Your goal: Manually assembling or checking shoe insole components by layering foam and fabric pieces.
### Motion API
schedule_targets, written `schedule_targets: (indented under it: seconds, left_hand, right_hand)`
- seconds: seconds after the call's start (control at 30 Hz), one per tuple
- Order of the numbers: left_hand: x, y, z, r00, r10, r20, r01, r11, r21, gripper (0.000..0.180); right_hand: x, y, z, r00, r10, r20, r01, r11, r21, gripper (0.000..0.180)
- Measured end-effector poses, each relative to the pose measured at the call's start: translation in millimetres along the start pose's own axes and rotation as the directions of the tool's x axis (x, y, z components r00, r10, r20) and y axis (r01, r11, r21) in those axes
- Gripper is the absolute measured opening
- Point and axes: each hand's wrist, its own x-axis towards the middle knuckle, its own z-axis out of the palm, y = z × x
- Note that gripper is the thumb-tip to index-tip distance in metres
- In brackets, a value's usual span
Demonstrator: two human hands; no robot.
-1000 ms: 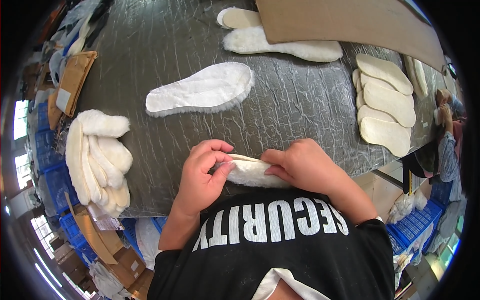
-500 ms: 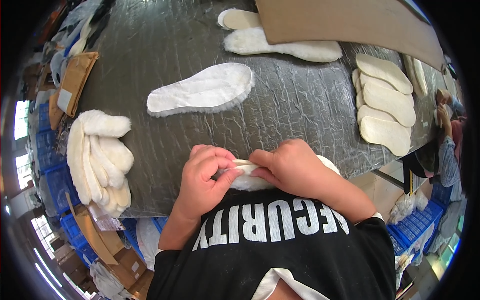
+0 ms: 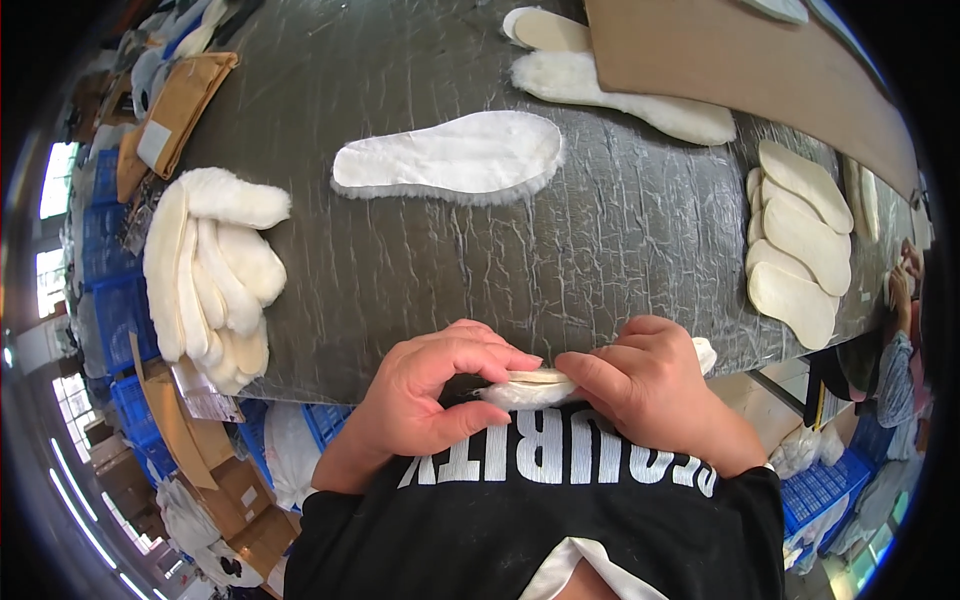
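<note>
At the table's near edge, a white fleecy insole (image 3: 530,394) is held in front of my shirt, with a cream layer along its upper side. My right hand (image 3: 650,385) wraps round its middle, thumb pressed on top, and hides part of it; the far end pokes out past the knuckles. My left hand (image 3: 425,390) curves loosely about the left end, fingertips on the upper edge and thumb beneath. Beyond both hands lies a single insole (image 3: 450,155), smooth white side up with fleece round its rim.
Fleecy insoles (image 3: 215,270) are piled at the left table edge. Several cream insoles (image 3: 805,235) overlap at the right. Brown board (image 3: 740,55) partly covers a fleecy insole (image 3: 620,97) at the back. Blue crates (image 3: 820,490) stand below the table. Another person's arm (image 3: 900,330) shows far right.
My left hand has loosened from a tight pinch, its thumb and fingers now wider apart. Both hands and the held insole sit lower in view. The whole view has shifted and turned slightly.
</note>
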Motion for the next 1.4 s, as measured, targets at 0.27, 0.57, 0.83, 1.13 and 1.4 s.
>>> schedule_targets:
  seconds: [0.27, 0.57, 0.83, 1.13, 1.4]
  left_hand:
    - [8, 3, 3, 0.989, 0.146, -0.012, -0.134, 0.938, 0.320, 0.012]
    - [7, 1, 8, 0.991, 0.119, -0.057, -0.087, 0.912, 0.401, 0.011]
    - [9, -2, 8, 0.992, 0.031, -0.121, 0.007, 0.954, 0.301, 0.012]
    - [25, 1, 22, 0.952, -0.075, -0.295, -0.072, 0.886, -0.457, 0.019]
    - [66, 18, 20, 0.855, 0.508, -0.102, -0.435, 0.811, 0.391, 0.033]
  right_hand:
    - [-2, -2, -2, 1.000, 0.002, -0.008, -0.002, 1.000, -0.013, 0.028]
    - [-5, -2, -1, 0.994, 0.021, 0.111, -0.021, 1.000, 0.004, 0.037]
    - [8, -6, 1, 0.997, 0.076, -0.025, -0.075, 0.996, 0.048, 0.028]
    - [24, 29, -32, 0.988, 0.138, -0.076, -0.111, 0.953, 0.281, 0.010]
    - [25, 81, -48, 0.993, -0.028, 0.115, -0.087, 0.475, 0.875, 0.023]
